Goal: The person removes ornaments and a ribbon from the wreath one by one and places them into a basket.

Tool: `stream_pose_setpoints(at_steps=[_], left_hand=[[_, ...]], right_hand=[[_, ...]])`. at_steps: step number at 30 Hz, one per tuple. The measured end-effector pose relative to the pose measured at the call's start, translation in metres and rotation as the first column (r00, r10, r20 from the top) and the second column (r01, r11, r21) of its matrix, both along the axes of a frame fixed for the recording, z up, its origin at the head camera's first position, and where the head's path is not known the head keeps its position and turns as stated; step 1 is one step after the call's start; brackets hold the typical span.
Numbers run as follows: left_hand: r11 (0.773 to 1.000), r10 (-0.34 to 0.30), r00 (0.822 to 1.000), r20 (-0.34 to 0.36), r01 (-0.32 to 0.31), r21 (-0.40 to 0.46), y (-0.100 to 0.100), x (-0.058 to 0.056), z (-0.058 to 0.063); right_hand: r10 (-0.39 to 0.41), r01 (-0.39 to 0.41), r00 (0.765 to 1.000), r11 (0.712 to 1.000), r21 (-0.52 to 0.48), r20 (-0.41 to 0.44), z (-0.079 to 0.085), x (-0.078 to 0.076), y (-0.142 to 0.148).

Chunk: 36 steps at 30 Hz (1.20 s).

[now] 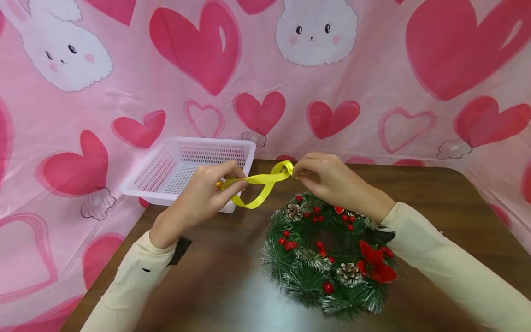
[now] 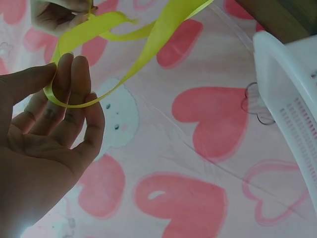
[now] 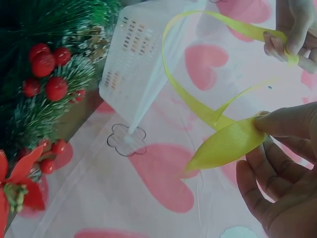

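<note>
A yellow ribbon (image 1: 259, 179) stretches between my two raised hands, over the table and beyond the wreath. My left hand (image 1: 203, 186) pinches one part of it between thumb and fingertips. In the left wrist view the ribbon (image 2: 157, 34) bends around those fingers. My right hand (image 1: 332, 180) pinches the far end, where the ribbon (image 3: 225, 146) flares wide in the right wrist view. Between the hands the ribbon crosses itself in a loop, with a slack curve hanging below. Beneath the right hand lies a green wreath (image 1: 307, 276) with red berries, pinecones and a red flower (image 1: 375, 263).
Behind my left hand stands a white perforated basket (image 1: 145, 191) at the table's far left edge. Small orange-gold balls (image 1: 219, 185) show beside the left fingers. The brown wooden table (image 1: 435, 203) meets a pink curtain (image 1: 365, 50) printed with hearts and rabbits.
</note>
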State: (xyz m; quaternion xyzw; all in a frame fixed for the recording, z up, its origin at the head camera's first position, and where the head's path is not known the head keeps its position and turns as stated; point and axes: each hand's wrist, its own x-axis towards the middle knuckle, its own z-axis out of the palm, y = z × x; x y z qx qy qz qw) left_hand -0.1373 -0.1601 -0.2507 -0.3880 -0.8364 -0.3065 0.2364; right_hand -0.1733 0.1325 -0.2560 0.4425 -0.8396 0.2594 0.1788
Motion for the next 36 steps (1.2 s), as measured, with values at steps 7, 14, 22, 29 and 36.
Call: stream_pose_setpoints(at_steps=[7,14,22,29,36], left_hand=[[0.999,0.032,0.999,-0.004,-0.032,0.023,-0.013,-0.008,0.0],[0.995,0.085,0.996,0.004,-0.085,0.05,-0.026,-0.014,0.006],[0.987,0.151,0.989,-0.004,-0.151,0.058,-0.04,-0.022,0.009],[0.972,0.222,0.975,-0.021,-0.22,0.077,-0.054,-0.033,0.017],[0.941,0.312,0.949,-0.043,-0.303,0.149,-0.072,-0.043,0.022]], right_hand=[[0.016,-0.016,1.0,0.999,-0.04,0.006,0.0,-0.01,-0.018],[0.031,-0.027,0.999,0.996,-0.088,0.042,0.001,-0.022,-0.04],[0.056,-0.049,0.997,0.992,-0.117,0.06,0.001,-0.035,-0.067],[0.074,-0.057,0.99,0.988,-0.147,0.117,0.002,-0.049,-0.089],[0.052,-0.032,0.987,0.992,-0.126,0.154,0.005,-0.064,-0.116]])
